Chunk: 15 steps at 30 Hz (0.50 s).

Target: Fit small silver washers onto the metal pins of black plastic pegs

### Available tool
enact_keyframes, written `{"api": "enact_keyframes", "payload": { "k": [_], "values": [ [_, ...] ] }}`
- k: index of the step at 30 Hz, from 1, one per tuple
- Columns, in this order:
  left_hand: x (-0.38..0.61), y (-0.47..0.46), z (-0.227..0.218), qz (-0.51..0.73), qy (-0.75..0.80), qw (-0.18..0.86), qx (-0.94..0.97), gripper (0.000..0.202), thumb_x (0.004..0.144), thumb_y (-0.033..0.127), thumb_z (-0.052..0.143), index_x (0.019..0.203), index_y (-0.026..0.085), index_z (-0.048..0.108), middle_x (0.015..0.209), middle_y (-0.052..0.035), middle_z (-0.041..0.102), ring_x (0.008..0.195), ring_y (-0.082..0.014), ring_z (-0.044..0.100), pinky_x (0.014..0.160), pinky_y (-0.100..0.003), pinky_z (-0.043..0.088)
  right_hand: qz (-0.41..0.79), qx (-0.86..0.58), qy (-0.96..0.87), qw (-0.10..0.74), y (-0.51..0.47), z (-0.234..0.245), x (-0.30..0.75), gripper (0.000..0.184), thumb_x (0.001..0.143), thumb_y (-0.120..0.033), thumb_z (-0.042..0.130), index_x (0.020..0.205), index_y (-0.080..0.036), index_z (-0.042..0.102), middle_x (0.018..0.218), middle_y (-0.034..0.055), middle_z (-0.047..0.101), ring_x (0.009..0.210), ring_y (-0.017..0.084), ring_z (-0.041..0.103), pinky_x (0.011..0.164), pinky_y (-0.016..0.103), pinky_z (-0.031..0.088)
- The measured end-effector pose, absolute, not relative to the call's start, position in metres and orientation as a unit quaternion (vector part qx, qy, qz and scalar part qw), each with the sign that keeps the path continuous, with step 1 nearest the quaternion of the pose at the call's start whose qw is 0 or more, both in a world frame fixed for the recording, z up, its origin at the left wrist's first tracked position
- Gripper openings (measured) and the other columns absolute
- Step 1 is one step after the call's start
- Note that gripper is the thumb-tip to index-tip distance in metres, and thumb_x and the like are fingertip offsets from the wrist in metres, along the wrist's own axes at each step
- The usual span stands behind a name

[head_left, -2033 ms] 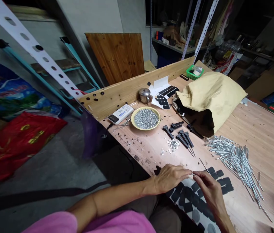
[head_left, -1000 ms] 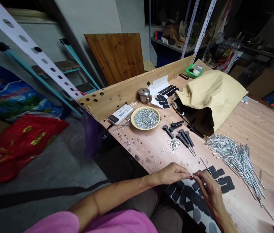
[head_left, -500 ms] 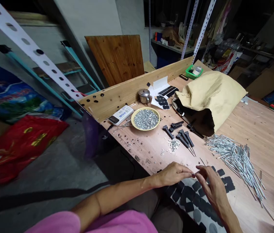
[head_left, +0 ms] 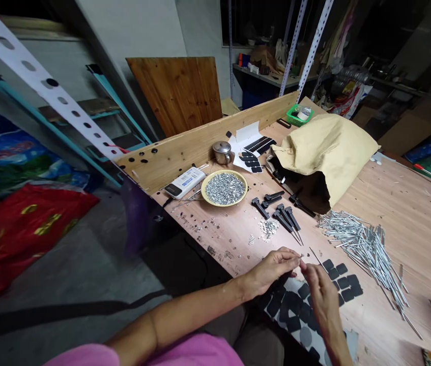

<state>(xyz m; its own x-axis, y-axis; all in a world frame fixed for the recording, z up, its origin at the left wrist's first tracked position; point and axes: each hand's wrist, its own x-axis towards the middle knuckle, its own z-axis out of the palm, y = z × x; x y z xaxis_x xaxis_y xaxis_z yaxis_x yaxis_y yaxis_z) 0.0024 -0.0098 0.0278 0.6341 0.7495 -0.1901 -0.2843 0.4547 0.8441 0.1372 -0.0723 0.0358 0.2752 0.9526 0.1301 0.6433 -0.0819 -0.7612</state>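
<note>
My left hand and my right hand meet in front of me over the wooden bench top, their fingertips together around a tiny metal part. That part is too small and blurred to name. Just beyond my fingers lies a thin steel rod. Under my hands is a sheet of black rubber pads. Farther off stand a yellow plate of small metal nuts, a little heap of washers, several black plastic handles and a big pile of steel rods.
A tan paper sack lies at the back of the bench, with a wooden backboard along its far edge. Also there are a steel pot, a white device and a green basket. The bench edge runs past my left arm.
My fingertips have come back together after parting slightly half a second ago. Both hands have moved a little up the picture, and the whole view has shifted slightly left.
</note>
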Motion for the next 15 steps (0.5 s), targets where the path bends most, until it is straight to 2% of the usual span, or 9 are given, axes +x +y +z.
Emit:
{"api": "enact_keyframes", "payload": {
  "k": [2,4,6,8,11,13,15],
  "values": [
    [0.009,-0.012,0.030,0.343,0.268,0.837,0.330,0.046,0.058,0.055,0.075,0.074,0.013,0.071,0.111,-0.0113,0.055,0.106,-0.0230,0.050,0.083,-0.027,0.044,0.251,-0.693,-0.519,0.433,-0.079,0.029,0.124,0.039,0.081,-0.055,0.048,0.083,-0.019,0.064,0.082,0.0059,0.068,0.075,0.018,0.061,0.068,0.028,0.048],
    [0.016,-0.018,0.031,0.364,0.269,0.843,0.292,0.042,0.057,0.052,0.077,0.074,0.013,0.071,0.110,-0.0108,0.056,0.114,-0.0238,0.045,0.090,-0.027,0.039,0.282,-0.688,-0.460,0.485,-0.086,0.023,0.113,0.036,0.077,-0.052,0.054,0.085,-0.019,0.065,0.086,0.0060,0.068,0.079,0.019,0.061,0.072,0.029,0.048],
    [0.022,-0.024,0.030,0.373,0.284,0.839,0.274,0.042,0.058,0.052,0.076,0.075,0.014,0.071,0.110,-0.0096,0.056,0.113,-0.0230,0.045,0.092,-0.027,0.037,0.312,-0.688,-0.396,0.522,-0.091,0.020,0.107,0.034,0.075,-0.052,0.057,0.084,-0.019,0.064,0.084,0.0047,0.068,0.077,0.018,0.061,0.069,0.028,0.049],
    [0.028,-0.030,0.026,0.364,0.304,0.835,0.280,0.043,0.061,0.053,0.074,0.078,0.015,0.070,0.107,-0.0085,0.058,0.104,-0.0216,0.050,0.090,-0.029,0.039,0.347,-0.694,-0.329,0.537,-0.097,0.021,0.109,0.036,0.073,-0.053,0.058,0.084,-0.019,0.063,0.076,0.0022,0.065,0.067,0.016,0.059,0.059,0.026,0.047],
    [0.037,-0.039,0.019,0.351,0.316,0.811,0.345,0.039,0.067,0.052,0.069,0.079,0.015,0.070,0.097,-0.0074,0.059,0.095,-0.0200,0.053,0.086,-0.030,0.041,0.383,-0.724,-0.274,0.505,-0.108,0.023,0.121,0.041,0.071,-0.057,0.058,0.086,-0.019,0.061,0.059,-0.0029,0.056,0.049,0.013,0.051,0.043,0.023,0.039],
    [0.044,-0.043,0.015,0.344,0.310,0.787,0.407,0.035,0.073,0.049,0.064,0.080,0.015,0.071,0.096,-0.0072,0.059,0.095,-0.0195,0.054,0.085,-0.029,0.042,0.347,-0.750,-0.317,0.466,-0.118,0.022,0.133,0.040,0.072,-0.058,0.056,0.082,-0.019,0.062,0.057,-0.0029,0.054,0.047,0.012,0.048,0.042,0.023,0.038],
    [0.051,-0.043,0.011,0.318,0.302,0.760,0.480,0.032,0.081,0.043,0.057,0.084,0.015,0.072,0.095,-0.0072,0.058,0.092,-0.0187,0.055,0.083,-0.029,0.043,0.253,-0.768,-0.407,0.425,-0.128,0.018,0.149,0.038,0.077,-0.056,0.053,0.077,-0.019,0.062,0.063,-0.0002,0.058,0.053,0.013,0.051,0.048,0.024,0.040]
  ]
}}
